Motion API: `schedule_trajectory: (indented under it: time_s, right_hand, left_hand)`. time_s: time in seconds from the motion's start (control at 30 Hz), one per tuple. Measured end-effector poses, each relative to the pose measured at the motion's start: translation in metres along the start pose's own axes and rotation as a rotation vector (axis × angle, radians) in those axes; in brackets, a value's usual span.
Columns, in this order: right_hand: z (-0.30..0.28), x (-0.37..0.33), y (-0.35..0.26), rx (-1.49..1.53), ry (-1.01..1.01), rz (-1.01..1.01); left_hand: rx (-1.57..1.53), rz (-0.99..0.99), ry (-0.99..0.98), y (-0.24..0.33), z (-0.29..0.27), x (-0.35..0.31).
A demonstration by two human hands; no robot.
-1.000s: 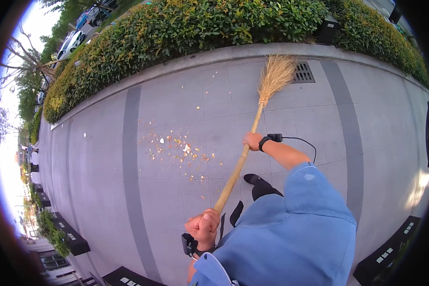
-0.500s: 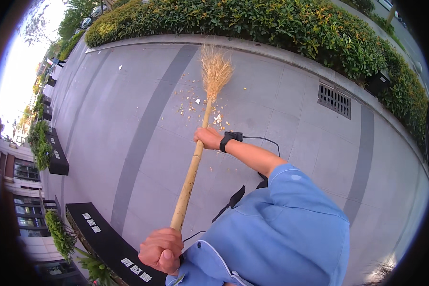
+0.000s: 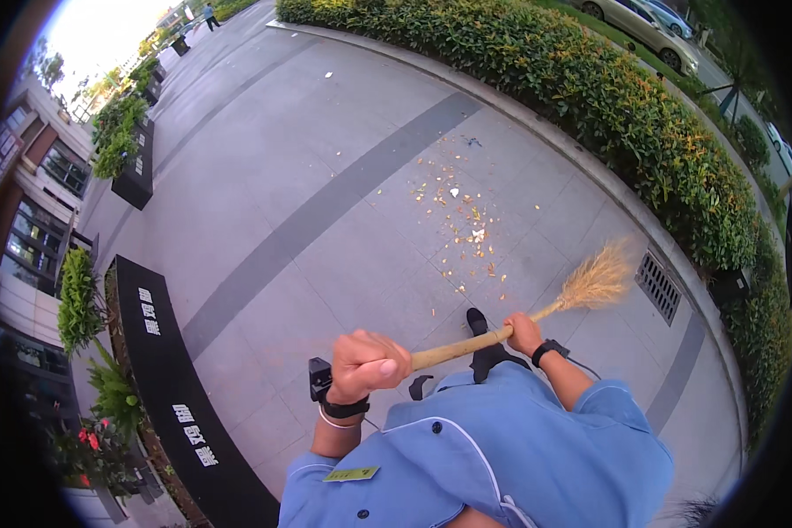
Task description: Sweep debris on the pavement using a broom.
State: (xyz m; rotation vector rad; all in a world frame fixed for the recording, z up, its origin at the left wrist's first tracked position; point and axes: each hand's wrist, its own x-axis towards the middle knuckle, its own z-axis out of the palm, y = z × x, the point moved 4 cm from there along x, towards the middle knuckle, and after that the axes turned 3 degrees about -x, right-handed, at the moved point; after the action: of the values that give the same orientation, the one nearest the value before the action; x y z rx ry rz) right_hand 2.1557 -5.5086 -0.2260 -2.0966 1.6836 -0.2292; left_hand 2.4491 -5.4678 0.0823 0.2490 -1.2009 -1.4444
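A straw broom with a long bamboo handle lies slantwise across the front of my body. My left hand is wrapped round the handle's upper end. Farther down, close to the bristles, my right hand grips the same handle. The straw head fans out to the right, near the drain grate; its outer tips are blurred. Dry leaves and white scraps lie scattered on the grey paving ahead, apart from the broom.
A hedge behind a low stone kerb borders the far right side. A drain grate sits beside that kerb. Black planters line the left. My dark shoe shows below the leaves. A distant person stands at the top left.
The broom head has swung from far ahead, beyond the leaves, to the right and nearer me. My right hand has moved right with it; my left hand has risen. The view has shifted too.
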Motion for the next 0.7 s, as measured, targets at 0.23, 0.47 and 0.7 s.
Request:
schedule_trajectory:
  time_s: [0.23, 0.47, 0.7]
  right_hand:
    - [0.066, 0.041, 0.036, -0.013, -0.172, 0.118]
    - [0.068, 0.241, -0.075, 0.021, -0.160, -0.115]
    - [0.043, 0.428, -0.191, 0.080, -0.150, -0.459]
  left_hand:
    - [-0.177, -0.209, 0.280, -0.055, -0.085, 0.002]
    - [0.133, 0.037, 0.385, 0.015, -0.165, 0.039]
    - [0.439, 0.118, 0.462, 0.051, -0.200, 0.100]
